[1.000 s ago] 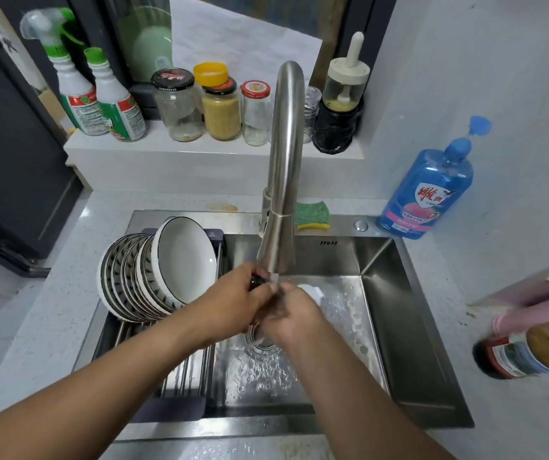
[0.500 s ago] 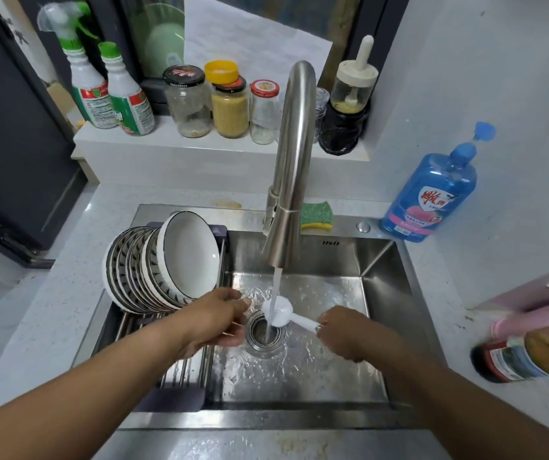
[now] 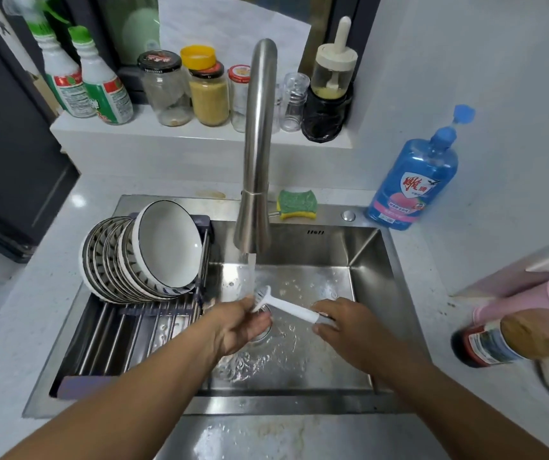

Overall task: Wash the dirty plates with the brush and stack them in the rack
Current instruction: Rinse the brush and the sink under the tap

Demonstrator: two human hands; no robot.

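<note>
My right hand (image 3: 343, 327) grips the handle of the white brush (image 3: 286, 305), holding its head in the stream from the faucet (image 3: 258, 144) over the sink (image 3: 333, 254). My left hand (image 3: 236, 327) lies loosely under that head, thumb touching it. Plates (image 3: 153, 257) stand on edge in the rack (image 3: 127, 336) at left.

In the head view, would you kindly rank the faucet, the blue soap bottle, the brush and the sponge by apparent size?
Largest: faucet.
Next: blue soap bottle.
The brush and the sponge look too alike to rank: brush longer, sponge broader.
</note>
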